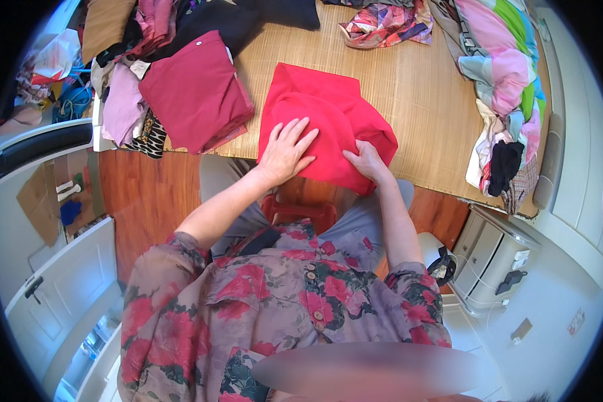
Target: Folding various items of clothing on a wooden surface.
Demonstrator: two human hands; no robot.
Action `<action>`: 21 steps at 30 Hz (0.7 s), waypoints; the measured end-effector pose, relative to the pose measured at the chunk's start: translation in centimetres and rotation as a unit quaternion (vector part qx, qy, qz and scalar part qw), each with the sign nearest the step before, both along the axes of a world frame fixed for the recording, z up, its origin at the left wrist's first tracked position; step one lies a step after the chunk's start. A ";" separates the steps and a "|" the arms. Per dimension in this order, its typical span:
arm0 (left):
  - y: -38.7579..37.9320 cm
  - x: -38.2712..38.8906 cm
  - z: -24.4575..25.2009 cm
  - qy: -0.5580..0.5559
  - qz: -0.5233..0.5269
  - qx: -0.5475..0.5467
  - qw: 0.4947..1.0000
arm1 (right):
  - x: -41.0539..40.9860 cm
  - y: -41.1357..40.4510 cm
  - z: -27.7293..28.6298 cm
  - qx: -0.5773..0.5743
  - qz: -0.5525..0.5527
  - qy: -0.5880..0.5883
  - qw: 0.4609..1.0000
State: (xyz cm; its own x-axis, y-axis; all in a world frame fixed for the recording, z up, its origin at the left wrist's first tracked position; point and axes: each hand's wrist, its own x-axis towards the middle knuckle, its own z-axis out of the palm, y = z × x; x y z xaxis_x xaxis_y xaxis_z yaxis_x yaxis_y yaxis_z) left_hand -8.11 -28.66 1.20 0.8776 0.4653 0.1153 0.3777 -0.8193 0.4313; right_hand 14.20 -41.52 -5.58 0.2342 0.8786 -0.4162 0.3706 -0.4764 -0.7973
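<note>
A bright red garment or cloth (311,80) lies partly folded on the bamboo mat, its near edge hanging over the front. My left hand (286,153) rests palm down on its left part, fingers spread. On the right, my right hand (369,161) grips a bunched part of the cloth between thumb and fingers. What lies under the folds is hidden. Just left of the red cloth sits a folded dark red garment (191,95) with a small button.
Clothes, including a lilac garment (123,103), are piled at the left. A patterned scarf (387,25) lies at the far side of the bamboo mat (422,100). Pink-and-green bedding (507,80) and a black cloth (505,166) line the right. A red stool (301,208) stands below.
</note>
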 end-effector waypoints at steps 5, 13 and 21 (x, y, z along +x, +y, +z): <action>1.4 -1.5 -3.7 -0.021 0.238 -0.054 0.970 | -0.2 2.3 2.5 0.020 0.117 0.016 0.993; 3.1 -0.8 -3.4 0.055 0.210 -0.156 0.964 | 0.7 1.0 0.7 0.028 -0.013 0.098 0.995; 1.0 -2.2 -5.7 -0.063 0.298 -0.129 0.944 | -0.4 1.4 1.2 -0.061 0.002 -0.239 0.969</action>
State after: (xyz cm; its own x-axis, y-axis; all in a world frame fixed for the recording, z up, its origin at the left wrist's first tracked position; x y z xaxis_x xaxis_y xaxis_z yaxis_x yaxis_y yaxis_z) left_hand -10.34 -27.67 -4.47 0.4375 0.8991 0.0162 0.6712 -0.3386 0.6594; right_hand 13.76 -40.10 -4.40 0.4234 0.8303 -0.3624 0.6851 -0.5552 -0.4716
